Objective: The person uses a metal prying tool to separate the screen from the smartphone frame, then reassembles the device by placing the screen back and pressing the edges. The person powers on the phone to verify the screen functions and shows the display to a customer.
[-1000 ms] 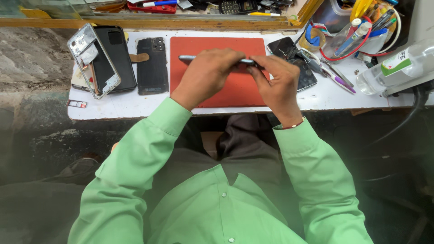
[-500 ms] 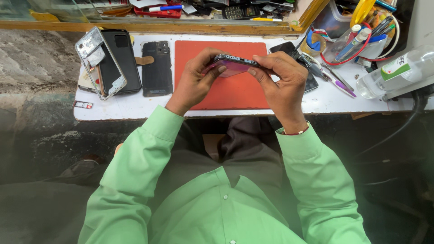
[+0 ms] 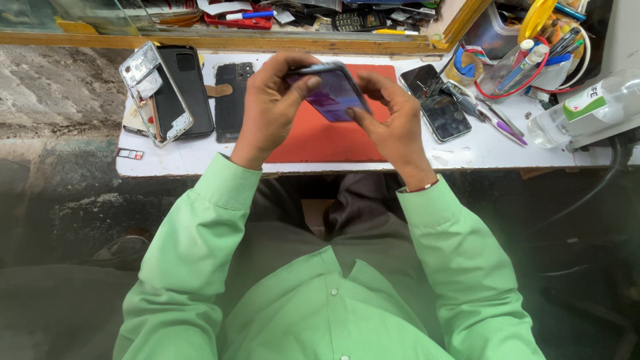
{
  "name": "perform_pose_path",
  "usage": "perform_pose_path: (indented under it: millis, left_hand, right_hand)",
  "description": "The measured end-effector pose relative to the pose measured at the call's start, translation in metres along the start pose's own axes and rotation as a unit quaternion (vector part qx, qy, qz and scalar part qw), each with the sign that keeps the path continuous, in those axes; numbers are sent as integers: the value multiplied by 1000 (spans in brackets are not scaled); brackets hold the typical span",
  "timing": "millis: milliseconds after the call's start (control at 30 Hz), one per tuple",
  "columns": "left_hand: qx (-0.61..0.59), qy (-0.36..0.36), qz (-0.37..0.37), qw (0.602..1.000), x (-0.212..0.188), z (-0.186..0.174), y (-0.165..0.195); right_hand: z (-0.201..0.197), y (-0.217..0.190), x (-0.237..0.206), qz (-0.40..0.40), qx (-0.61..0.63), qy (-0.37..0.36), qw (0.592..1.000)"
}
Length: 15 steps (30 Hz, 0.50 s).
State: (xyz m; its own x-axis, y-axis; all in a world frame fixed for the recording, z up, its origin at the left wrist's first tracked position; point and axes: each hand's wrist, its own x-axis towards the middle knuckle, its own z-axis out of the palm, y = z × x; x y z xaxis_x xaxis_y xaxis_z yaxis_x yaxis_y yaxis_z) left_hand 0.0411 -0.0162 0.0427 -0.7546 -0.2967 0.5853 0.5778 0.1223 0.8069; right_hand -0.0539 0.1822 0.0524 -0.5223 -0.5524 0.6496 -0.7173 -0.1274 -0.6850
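On the white bench in front of us lies a red mat. To its left we see a dark phone back, a black phone and a silver phone frame. To the right lie two dark phones, a purple pen and a clear plastic bottle. A small black keypad phone sits far behind.

I am looking down at a small phone repair stall. A narrow white bench carries a red work mat at its middle, opened phones and a bare phone frame toward its left edge, and a tub of hand tools at its right corner. Beyond the far edge, a wooden-framed glass case holds old handsets and parts.
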Motion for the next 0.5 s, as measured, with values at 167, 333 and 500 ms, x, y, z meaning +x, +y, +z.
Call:
perform_pose_path:
  millis: [167,333,500]
  left_hand:
    - [-91,46,-35,994,-9,-5,-19]
    - [100,-30,-11,995,-10,-6,-19]
    - [238,-95,-48,966,-12,-2,-14]
  right_hand:
    - [-20,12,0,25,-66,-24,997]
    - [-32,5,4,-38,-195,-99,975]
    - [-24,4,2,-43,-230,-119,965]
